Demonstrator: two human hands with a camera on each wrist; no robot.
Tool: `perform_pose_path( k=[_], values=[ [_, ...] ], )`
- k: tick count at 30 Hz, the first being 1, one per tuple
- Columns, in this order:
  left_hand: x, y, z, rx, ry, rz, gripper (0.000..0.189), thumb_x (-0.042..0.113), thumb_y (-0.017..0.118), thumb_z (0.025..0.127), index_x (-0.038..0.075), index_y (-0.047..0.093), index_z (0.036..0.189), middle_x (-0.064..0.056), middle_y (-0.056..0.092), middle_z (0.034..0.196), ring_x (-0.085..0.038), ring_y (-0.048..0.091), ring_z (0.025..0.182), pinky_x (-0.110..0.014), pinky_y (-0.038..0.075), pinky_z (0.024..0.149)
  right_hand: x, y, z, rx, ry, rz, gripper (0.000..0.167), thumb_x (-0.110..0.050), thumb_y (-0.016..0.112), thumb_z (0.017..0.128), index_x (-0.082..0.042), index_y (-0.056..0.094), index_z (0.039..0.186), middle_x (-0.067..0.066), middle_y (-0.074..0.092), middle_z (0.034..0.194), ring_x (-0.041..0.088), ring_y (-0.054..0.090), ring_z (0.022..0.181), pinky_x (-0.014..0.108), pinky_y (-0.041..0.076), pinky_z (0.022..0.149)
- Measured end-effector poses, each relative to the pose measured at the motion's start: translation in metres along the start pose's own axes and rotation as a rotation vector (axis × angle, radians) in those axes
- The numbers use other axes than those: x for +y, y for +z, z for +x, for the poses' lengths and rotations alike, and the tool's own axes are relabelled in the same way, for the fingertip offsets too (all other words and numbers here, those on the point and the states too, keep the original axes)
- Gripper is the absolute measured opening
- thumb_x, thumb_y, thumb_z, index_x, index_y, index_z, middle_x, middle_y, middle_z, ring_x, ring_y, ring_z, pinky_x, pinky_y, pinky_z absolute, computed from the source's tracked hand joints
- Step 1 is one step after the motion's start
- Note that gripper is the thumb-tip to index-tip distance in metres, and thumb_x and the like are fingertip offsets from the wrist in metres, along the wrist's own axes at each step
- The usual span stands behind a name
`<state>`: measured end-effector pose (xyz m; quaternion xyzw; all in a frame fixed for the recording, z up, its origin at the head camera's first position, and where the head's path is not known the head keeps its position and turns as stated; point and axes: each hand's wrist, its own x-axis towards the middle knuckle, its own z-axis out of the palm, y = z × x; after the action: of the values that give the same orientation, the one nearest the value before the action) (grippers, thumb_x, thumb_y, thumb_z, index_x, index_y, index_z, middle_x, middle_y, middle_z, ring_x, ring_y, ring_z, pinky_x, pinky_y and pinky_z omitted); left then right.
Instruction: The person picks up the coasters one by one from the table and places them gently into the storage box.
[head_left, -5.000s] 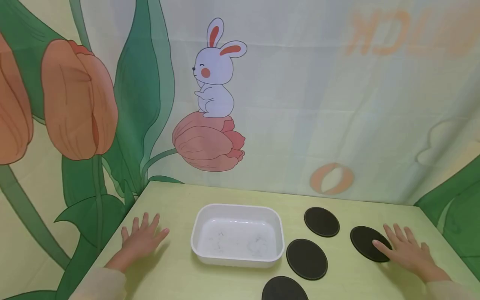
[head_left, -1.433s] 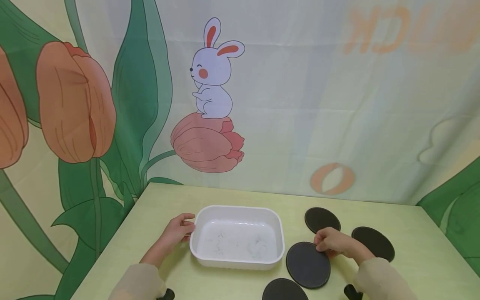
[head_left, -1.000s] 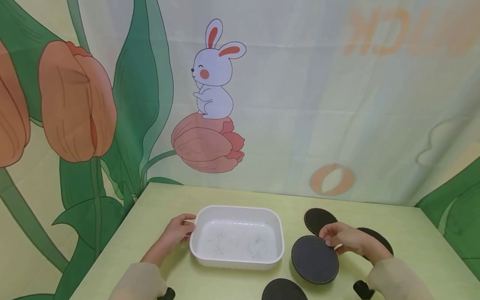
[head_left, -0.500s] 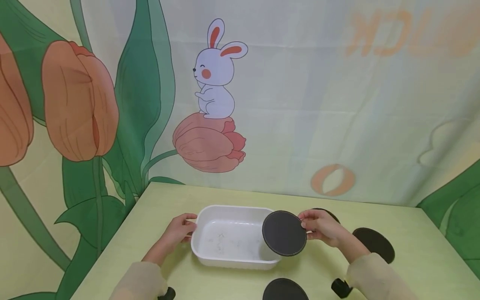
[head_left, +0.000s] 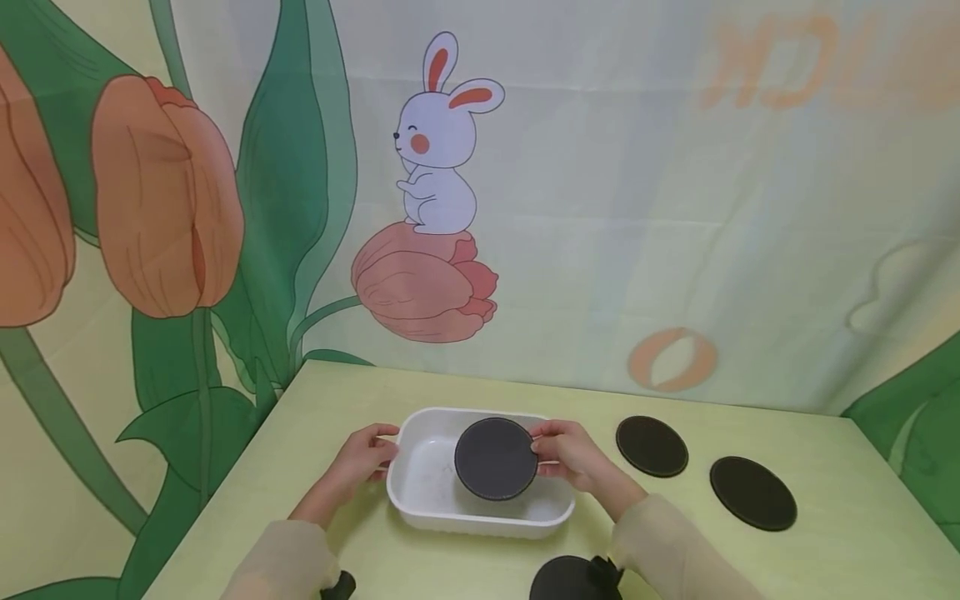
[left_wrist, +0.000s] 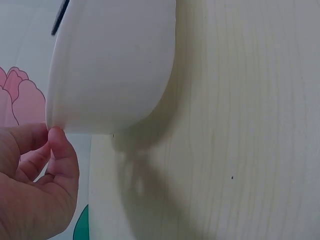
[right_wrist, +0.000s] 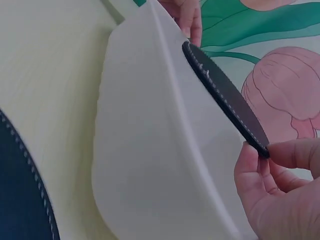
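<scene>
A round black coaster (head_left: 496, 459) with a stitched edge is held over the white rectangular tray (head_left: 480, 524). My right hand (head_left: 572, 457) pinches the coaster's right edge between thumb and fingers, as the right wrist view shows close up with the coaster (right_wrist: 227, 95) tilted above the rim. My left hand (head_left: 362, 459) grips the tray's left rim, thumb on one side and fingers on the other; in the left wrist view the fingertips of this hand (left_wrist: 42, 180) pinch that rim. The coaster hides part of the tray's floor.
Two black coasters, a nearer one (head_left: 753, 493) and a farther one (head_left: 652, 447), lie on the table (head_left: 750, 567) to the right. Another coaster (head_left: 562, 582) is at the front, partly covered by a black wrist device. A printed curtain (head_left: 600, 208) hangs behind the table.
My right hand has picked up the middle coaster from the table and carried it left over the tray. My left hand, earlier spread above the table, has come to the tray's left rim.
</scene>
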<state>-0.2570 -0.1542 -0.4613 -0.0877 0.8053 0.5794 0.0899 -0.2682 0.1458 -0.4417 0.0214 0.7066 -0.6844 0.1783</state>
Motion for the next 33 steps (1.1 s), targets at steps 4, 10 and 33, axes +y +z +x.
perform_pose_path(
  k=[4,10,33],
  values=[
    [0.001,-0.001,-0.002,-0.009,0.026,-0.008,0.03,0.006,0.052,0.084,0.002,0.05,0.114,-0.011,0.055,0.088,-0.016,0.056,0.07,-0.025,0.046,0.056,0.005,0.019,0.011,0.058,0.012,0.006,0.023,0.005,0.052,0.076,0.006,0.054,0.099,0.001,0.055,0.068,0.011,0.057,0.059,0.023,0.047,0.05],
    [0.0,-0.001,-0.002,-0.001,0.05,-0.019,0.029,0.004,0.051,0.084,0.0,0.05,0.113,-0.011,0.055,0.085,-0.015,0.056,0.067,-0.025,0.045,0.055,0.015,0.043,0.02,0.058,0.003,0.022,0.023,0.008,0.05,0.074,0.008,0.052,0.097,0.0,0.053,0.065,0.011,0.054,0.055,0.022,0.046,0.048],
    [-0.001,0.003,-0.002,0.021,0.037,-0.034,0.03,0.002,0.05,0.085,-0.001,0.05,0.114,-0.009,0.054,0.085,-0.014,0.055,0.066,-0.027,0.045,0.056,0.038,0.063,0.032,0.089,0.062,-0.107,0.024,0.01,0.052,0.075,0.01,0.053,0.099,0.001,0.051,0.065,0.009,0.05,0.051,0.02,0.045,0.043]
  ],
)
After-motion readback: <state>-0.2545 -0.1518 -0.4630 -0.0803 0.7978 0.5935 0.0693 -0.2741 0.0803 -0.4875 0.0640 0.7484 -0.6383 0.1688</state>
